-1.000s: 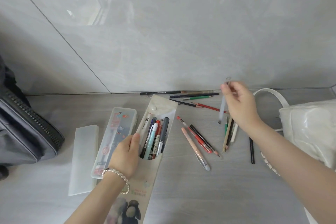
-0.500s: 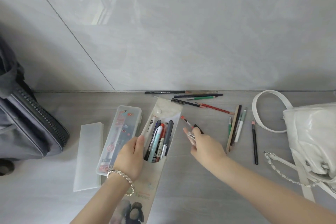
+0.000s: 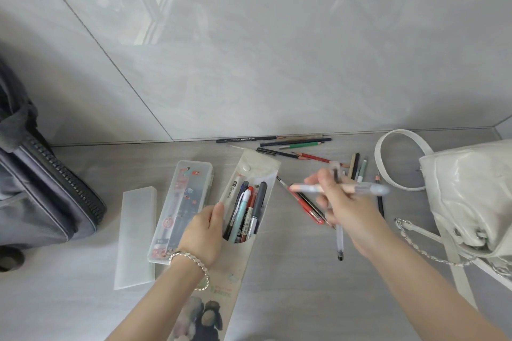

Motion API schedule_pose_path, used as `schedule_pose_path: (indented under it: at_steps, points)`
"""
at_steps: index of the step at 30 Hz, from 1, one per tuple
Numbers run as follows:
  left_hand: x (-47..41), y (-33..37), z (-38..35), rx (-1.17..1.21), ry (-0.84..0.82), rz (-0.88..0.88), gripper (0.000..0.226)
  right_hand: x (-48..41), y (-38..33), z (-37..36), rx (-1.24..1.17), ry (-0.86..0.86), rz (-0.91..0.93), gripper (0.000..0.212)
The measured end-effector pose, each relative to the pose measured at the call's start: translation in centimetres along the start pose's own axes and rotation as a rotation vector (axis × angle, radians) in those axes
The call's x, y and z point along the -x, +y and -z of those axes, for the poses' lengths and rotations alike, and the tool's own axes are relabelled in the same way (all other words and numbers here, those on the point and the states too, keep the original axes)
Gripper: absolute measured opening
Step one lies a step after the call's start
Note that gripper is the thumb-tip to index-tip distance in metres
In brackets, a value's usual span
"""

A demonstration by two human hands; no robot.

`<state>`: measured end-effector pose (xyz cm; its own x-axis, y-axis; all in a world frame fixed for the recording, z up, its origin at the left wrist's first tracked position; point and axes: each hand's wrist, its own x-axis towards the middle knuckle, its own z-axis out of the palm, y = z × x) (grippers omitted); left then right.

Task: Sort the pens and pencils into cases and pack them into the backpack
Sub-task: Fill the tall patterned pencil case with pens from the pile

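A flat beige pouch case point(image 3: 250, 266) lies open on the grey floor with several pens point(image 3: 246, 209) inside. My left hand point(image 3: 203, 232) presses its left edge, bracelet on the wrist. My right hand point(image 3: 336, 199) is raised over the loose pens, shut on a pink pen with a clear cap point(image 3: 346, 189) held sideways, and a clear pen point(image 3: 339, 241) hangs down from the same hand. A red pen and a dark one point(image 3: 307, 203) lie under it. Pencils point(image 3: 293, 144) lie along the wall. A clear plastic case point(image 3: 181, 207) sits left of the pouch. The grey backpack point(image 3: 41, 196) is far left.
The plastic case's frosted lid point(image 3: 135, 235) lies apart on the left. A white handbag point(image 3: 468, 196) with a strap and chain sits at the right. More pens and a black pencil point(image 3: 360, 169) lie between hand and handbag. A tiled wall point(image 3: 249, 50) stands close behind.
My right hand came down from near the wall to the loose pens, closed on the pink pen, and has lifted it off the floor. The left hand stayed on the pouch.
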<state>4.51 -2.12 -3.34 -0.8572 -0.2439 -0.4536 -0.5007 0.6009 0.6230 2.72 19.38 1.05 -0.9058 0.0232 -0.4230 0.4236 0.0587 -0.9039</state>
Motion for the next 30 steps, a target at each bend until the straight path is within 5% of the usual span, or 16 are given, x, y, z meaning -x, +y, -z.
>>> schedule_pose_path:
  at_steps: [8, 12, 18, 24, 27, 30]
  points:
    - [1.5, 1.2, -1.3, 0.013, -0.068, -0.104, 0.041, 1.2, 1.1, -4.2, -0.02, 0.044, 0.112, 0.019]
    - [2.4, 1.6, -1.8, 0.014, -0.093, -0.136, 0.038, 1.5, 1.9, -5.3, 0.041, -0.075, 0.076, 0.017]
    - [3.1, 1.7, -1.7, -0.037, -0.091, -0.177, 0.04, 0.8, 1.5, -4.3, -0.07, 0.195, 0.198, 0.023]
    - [3.2, 2.0, -1.8, -0.006, -0.077, -0.18, 0.041, 1.8, 3.1, -5.3, 0.39, 0.041, 0.391, 0.014]
    - [2.9, 1.8, -1.7, -0.01, -0.075, -0.163, 0.041, 2.3, 1.9, -5.7, 0.008, 0.036, 0.413, 0.011]
    - [2.8, 1.5, -1.6, -0.047, -0.096, -0.157, 0.041, 1.8, 0.4, -5.2, -0.421, 0.143, 0.425, 0.033]
